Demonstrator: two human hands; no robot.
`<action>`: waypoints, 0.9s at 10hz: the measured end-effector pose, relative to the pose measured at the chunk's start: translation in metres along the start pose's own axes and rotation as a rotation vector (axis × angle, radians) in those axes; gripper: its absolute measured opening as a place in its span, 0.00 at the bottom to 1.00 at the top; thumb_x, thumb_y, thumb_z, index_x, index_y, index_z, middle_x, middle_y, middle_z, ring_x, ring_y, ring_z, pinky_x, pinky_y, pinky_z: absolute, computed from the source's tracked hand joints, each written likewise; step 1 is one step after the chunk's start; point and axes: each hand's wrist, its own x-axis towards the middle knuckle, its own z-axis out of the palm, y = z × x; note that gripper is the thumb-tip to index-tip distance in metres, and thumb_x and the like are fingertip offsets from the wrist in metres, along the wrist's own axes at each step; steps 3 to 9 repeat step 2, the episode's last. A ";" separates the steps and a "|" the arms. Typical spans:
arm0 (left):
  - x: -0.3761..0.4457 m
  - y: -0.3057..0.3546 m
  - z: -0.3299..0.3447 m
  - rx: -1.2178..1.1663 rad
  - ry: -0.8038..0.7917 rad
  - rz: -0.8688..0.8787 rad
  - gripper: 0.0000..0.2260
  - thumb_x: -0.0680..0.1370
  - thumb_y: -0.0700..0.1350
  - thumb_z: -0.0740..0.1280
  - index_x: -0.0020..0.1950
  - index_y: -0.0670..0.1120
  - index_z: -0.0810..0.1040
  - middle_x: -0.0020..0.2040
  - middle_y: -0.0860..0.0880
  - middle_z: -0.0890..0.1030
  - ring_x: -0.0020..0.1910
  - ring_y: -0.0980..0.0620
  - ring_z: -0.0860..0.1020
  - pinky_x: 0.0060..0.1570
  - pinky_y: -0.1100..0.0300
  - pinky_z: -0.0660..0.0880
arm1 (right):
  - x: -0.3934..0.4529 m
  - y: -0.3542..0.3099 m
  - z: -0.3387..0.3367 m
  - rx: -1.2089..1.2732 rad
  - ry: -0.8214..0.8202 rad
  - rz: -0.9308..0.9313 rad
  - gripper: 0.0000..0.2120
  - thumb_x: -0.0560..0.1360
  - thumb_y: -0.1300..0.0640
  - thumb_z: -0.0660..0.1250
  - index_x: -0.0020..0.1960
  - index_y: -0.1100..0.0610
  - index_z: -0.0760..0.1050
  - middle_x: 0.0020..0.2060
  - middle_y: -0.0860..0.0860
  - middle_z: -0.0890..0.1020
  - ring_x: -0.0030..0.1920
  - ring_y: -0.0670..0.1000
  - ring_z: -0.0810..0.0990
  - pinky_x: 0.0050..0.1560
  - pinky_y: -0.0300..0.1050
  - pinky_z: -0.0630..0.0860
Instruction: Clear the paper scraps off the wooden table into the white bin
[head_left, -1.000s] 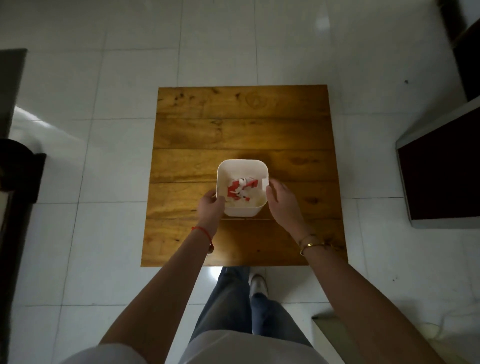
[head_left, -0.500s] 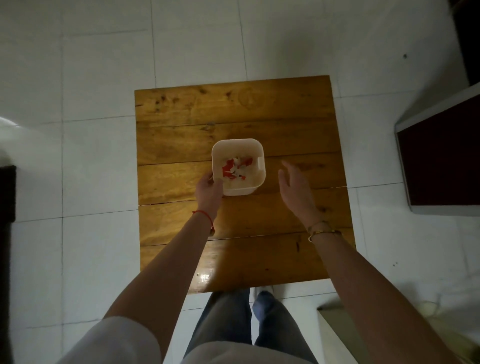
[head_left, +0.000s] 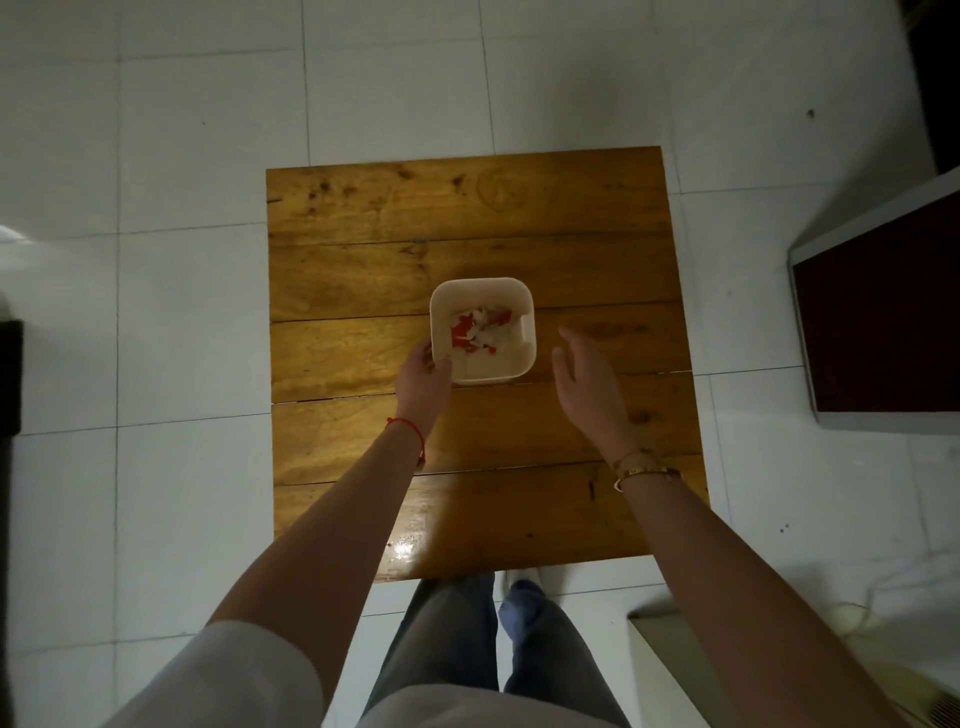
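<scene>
The white bin (head_left: 523, 318) stands upright near the middle of the wooden table (head_left: 571, 249). Inside it lie red and white paper scraps (head_left: 475, 335). My left hand (head_left: 422, 379) grips the bin's near-left corner, thumb on the rim. My right hand (head_left: 584, 382) hovers to the right of the bin, a short gap away, fingers spread and holding nothing. I see no loose scraps on the tabletop.
White tiled floor surrounds the table. A dark panel with a white frame (head_left: 883, 322) sits on the floor to the right. A pale box edge (head_left: 670, 660) lies at the lower right, and my legs (head_left: 493, 634) stand at the table's near edge.
My right hand has let go of the bin and drawn back to the right. The left hand has kept its hold on the bin, which now sits farther from the table's near edge.
</scene>
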 end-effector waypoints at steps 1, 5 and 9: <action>-0.009 0.000 -0.007 0.099 0.014 0.101 0.17 0.75 0.44 0.62 0.64 0.49 0.74 0.57 0.50 0.80 0.51 0.52 0.79 0.45 0.55 0.78 | -0.012 -0.002 -0.007 -0.001 0.006 -0.040 0.22 0.82 0.49 0.53 0.75 0.54 0.60 0.73 0.52 0.66 0.73 0.51 0.64 0.68 0.47 0.65; -0.025 0.001 -0.018 0.251 0.055 0.216 0.19 0.77 0.45 0.63 0.67 0.46 0.72 0.64 0.45 0.77 0.63 0.48 0.75 0.55 0.58 0.72 | -0.027 -0.008 -0.020 -0.001 0.037 -0.083 0.22 0.82 0.50 0.53 0.75 0.55 0.60 0.73 0.52 0.66 0.73 0.51 0.64 0.68 0.46 0.64; -0.025 0.001 -0.018 0.251 0.055 0.216 0.19 0.77 0.45 0.63 0.67 0.46 0.72 0.64 0.45 0.77 0.63 0.48 0.75 0.55 0.58 0.72 | -0.027 -0.008 -0.020 -0.001 0.037 -0.083 0.22 0.82 0.50 0.53 0.75 0.55 0.60 0.73 0.52 0.66 0.73 0.51 0.64 0.68 0.46 0.64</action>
